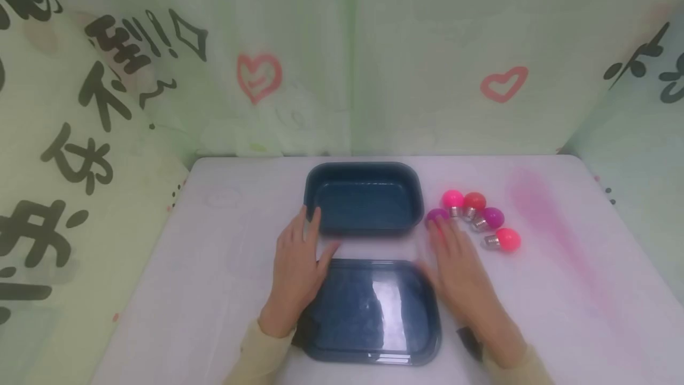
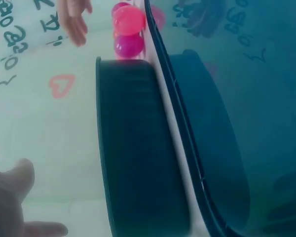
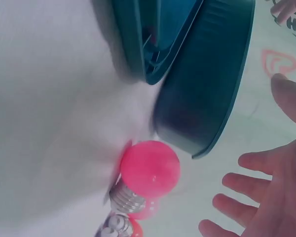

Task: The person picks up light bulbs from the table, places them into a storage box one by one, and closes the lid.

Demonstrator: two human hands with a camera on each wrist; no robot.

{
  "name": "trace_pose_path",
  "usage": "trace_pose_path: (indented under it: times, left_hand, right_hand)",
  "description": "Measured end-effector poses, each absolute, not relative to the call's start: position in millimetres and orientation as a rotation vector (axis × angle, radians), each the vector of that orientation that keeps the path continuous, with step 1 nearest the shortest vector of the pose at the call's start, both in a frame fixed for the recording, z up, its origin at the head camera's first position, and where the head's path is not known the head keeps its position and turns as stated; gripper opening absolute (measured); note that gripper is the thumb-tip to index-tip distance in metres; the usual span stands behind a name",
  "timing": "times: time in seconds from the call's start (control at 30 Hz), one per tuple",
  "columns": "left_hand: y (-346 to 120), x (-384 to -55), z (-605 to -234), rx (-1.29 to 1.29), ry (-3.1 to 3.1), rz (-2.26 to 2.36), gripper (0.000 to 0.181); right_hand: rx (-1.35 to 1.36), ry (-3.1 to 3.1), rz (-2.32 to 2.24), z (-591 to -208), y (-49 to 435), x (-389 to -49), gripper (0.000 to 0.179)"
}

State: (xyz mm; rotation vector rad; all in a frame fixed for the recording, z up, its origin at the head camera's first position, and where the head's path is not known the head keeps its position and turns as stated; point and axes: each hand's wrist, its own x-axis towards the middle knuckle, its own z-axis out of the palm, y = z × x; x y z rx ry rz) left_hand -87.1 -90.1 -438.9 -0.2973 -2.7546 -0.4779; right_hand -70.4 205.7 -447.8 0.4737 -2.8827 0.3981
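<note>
My left hand (image 1: 299,269) is held above the table with its fingers extended, overlapping the left corners of a dark blue rectangular box (image 1: 363,232) and its glossy lid (image 1: 347,314). Fingers spread, my right hand (image 3: 271,192) holds nothing; in the head view it overlaps the lid's upper right corner and partly covers a purple light bulb (image 1: 435,214). The box stands lidless behind the flat-lying lid. Just right of the box are a pink bulb (image 1: 452,198), a red bulb (image 1: 474,201), another purple bulb (image 1: 494,218) and a coral-pink bulb (image 1: 509,239), all with silver screw bases.
The white table (image 1: 214,290) carries a pink stain (image 1: 550,224) on its right side. Pale green curtains (image 1: 417,34) with red hearts and dark lettering enclose the back and both sides. A dark strap (image 1: 470,342) sits at my right wrist.
</note>
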Motion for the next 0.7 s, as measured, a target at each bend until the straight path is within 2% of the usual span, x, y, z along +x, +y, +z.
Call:
trace_pose_path:
  times: [0.7]
  left_hand:
    - [-104.9,-116.2,-435.9,-0.349,-2.653,-0.733,0.056]
  right_hand:
    - [0.469,-2.835,0.432,-437.2,217.9,-74.8,0.079]
